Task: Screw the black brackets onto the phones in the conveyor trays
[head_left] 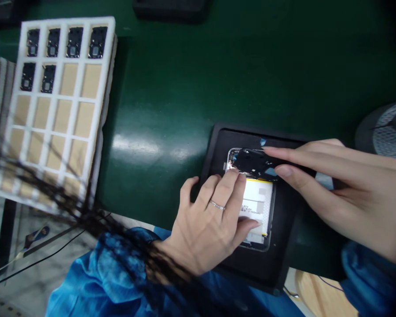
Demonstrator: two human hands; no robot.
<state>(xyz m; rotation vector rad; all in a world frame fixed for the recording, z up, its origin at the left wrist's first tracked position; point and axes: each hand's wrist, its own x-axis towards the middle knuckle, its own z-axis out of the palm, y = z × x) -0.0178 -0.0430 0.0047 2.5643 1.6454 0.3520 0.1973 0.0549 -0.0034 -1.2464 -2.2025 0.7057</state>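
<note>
Hands on the job: the left hand, fingers spread, presses down on a phone lying in a black tray, and the right hand, reaching from the side, pinches a black bracket against the phone's far end. Strands of hair hang across the view. Over on the left, on a green bench, a white foam tray holds six small camera modules in its upper cells, other cells showing bare tan card.

Small black print showed on the phone battery's white label, but it was too blurred to read; nothing else was legible.
</note>
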